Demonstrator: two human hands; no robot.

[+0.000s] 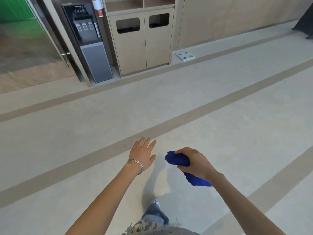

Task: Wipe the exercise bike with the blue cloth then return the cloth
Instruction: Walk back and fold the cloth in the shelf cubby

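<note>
Frayed jeans [153,221] and a pale shoe [155,202] show lowest, well short of the cabinet [142,48]. Nearer the cabinet, the right hand [194,164] curls its fingers round the bunched blue cloth [177,158] above the floor [220,116]. Beside it the left hand [143,155] spreads straight fingers, holding nothing. A water dispenser [91,48] stands just left of the cabinet.

silver bangles [138,164] beside the left hand [144,153], frayed blue jeans [155,216].

Open floor [203,107] stretches ahead of both hands. A water dispenser [89,43], a cabinet [142,46] and a scale [185,55] line the far wall.
</note>
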